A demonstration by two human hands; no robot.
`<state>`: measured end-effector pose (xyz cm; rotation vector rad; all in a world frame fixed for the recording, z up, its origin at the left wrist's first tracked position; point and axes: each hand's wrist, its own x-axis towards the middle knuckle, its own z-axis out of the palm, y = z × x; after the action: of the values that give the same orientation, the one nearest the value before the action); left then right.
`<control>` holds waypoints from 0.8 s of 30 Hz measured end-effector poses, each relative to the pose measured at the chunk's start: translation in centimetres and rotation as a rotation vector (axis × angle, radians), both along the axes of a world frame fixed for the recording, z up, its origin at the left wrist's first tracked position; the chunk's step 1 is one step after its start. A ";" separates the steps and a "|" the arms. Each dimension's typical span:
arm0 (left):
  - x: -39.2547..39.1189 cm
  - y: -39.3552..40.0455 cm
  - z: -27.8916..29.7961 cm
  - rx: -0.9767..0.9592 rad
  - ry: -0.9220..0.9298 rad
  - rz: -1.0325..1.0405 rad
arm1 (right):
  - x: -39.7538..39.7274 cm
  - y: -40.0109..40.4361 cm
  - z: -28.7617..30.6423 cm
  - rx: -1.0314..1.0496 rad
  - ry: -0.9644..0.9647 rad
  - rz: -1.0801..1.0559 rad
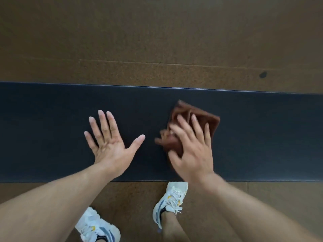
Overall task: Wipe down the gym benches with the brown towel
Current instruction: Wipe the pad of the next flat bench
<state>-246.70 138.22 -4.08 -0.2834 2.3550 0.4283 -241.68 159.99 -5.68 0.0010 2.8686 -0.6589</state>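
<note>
Mid-wipe: right hand (190, 151) presses brown towel (197, 119) flat on bench (52, 128) pad, fingers spread, mid-width, nearer its near edge. Left hand (110, 137) wide, palm down, bracing. Next prob needs sweep along uncovered pad w/ steady pressure.

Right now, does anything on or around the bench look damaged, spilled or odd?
Little stands out. The bench looks intact, the towel lies bunched under the right hand, and the left hand rests flat. One small dark spot marks the floor beyond.

Dark padded tabletop (52, 130) crossing my view over a brown speckled floor (157, 41).
On it I see a folded brown towel (201, 117) and my left hand (110, 142) flat.
</note>
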 end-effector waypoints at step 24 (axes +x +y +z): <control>0.8 -0.1 -1.5 -0.062 0.138 -0.055 | -10.5 2.4 -0.8 0.076 -0.075 -0.649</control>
<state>-245.86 138.10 -5.57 -0.2236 2.5075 0.3590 -252.17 162.41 -6.44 0.9737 2.7952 -0.6241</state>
